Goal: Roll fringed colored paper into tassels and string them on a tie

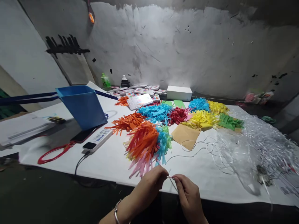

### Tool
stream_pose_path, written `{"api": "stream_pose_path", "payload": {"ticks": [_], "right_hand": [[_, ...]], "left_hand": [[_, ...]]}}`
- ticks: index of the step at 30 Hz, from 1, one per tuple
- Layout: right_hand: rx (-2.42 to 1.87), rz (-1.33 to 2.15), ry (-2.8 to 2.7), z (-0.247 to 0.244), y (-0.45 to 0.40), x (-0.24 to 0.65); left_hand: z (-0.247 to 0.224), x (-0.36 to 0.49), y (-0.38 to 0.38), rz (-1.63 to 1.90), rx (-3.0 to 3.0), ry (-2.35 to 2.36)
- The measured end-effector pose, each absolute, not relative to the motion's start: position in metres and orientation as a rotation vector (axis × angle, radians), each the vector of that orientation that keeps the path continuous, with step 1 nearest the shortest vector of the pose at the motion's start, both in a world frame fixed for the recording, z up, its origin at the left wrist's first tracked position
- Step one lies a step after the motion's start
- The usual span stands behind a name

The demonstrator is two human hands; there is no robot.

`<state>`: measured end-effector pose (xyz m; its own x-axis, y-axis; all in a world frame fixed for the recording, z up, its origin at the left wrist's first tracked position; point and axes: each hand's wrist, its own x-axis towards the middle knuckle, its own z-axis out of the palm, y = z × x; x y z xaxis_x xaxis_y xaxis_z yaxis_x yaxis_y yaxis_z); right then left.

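Note:
My left hand and my right hand meet at the front edge of the white-covered table. Both are closed in a pinch on a thin white string, with a short stretch showing between the fingertips. Just beyond my left hand lies a bunch of fringed paper tassels in orange, pink, light blue and green. A loose length of white cord trails off rightward; whether it joins the pinched piece I cannot tell.
Behind lie more paper fringes in orange, blue, red and yellow, and a brown paper piece. Shredded clear plastic fills the right. Leftward stand a blue bin, a white device with a cable, and a red cord.

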<state>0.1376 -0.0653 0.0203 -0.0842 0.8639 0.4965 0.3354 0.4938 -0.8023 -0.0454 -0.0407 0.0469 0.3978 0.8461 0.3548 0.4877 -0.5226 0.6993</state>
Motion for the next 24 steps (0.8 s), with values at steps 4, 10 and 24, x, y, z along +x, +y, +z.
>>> {"api": "stream_pose_path", "payload": {"ticks": [4,10,24], "right_hand": [[-1.055,0.569,-1.66,0.02,-0.067,0.141],[-1.061,0.576,-1.762,0.019,-0.071,0.147],[-1.026,0.061,-2.028,0.02,-0.07,0.151]], "left_hand": [[0.047,-0.034,-0.047,0.907,2.042,1.093],[0.039,-0.025,-0.047,0.896,1.335,1.12],[0.031,-0.011,-0.049,0.87,0.815,0.914]]}}
